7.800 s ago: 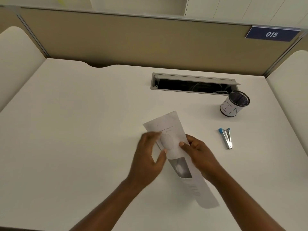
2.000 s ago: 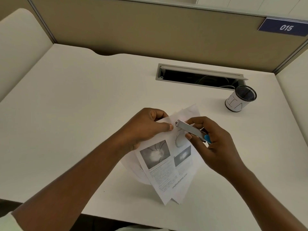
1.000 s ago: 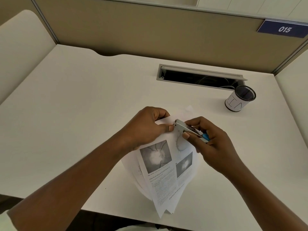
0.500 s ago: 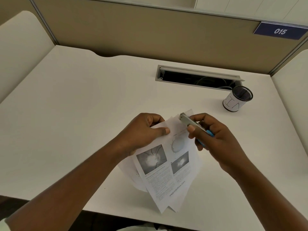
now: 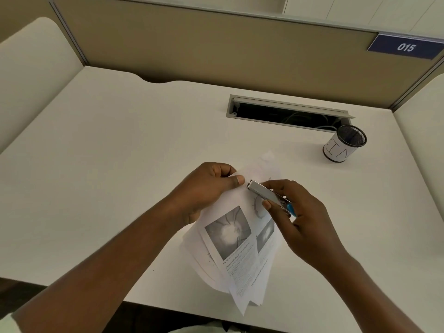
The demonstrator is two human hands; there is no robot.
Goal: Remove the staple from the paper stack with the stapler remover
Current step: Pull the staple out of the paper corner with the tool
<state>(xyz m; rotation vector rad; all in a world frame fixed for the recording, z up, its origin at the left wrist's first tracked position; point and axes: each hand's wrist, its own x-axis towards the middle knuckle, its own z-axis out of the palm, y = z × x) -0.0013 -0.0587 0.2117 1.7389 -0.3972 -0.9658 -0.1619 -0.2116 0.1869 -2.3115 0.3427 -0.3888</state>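
A stack of printed white pages hangs in the air above the near edge of the desk, its sheets fanning out at the bottom. My left hand pinches the stack's top corner between thumb and fingers. My right hand grips a silver staple remover with a blue end. The remover's metal tip sits on the paper just right of my left thumb. The staple itself is too small to make out.
A white desk is enclosed by tan partition walls. An open cable slot lies at the back. A black mesh cup with a white label stands at the back right. A blue 015 sign hangs on the partition.
Half a second ago the remover's tip was lifted off to the right of the corner. It is now back down at the paper next to my left thumb. The pages have shifted slightly.
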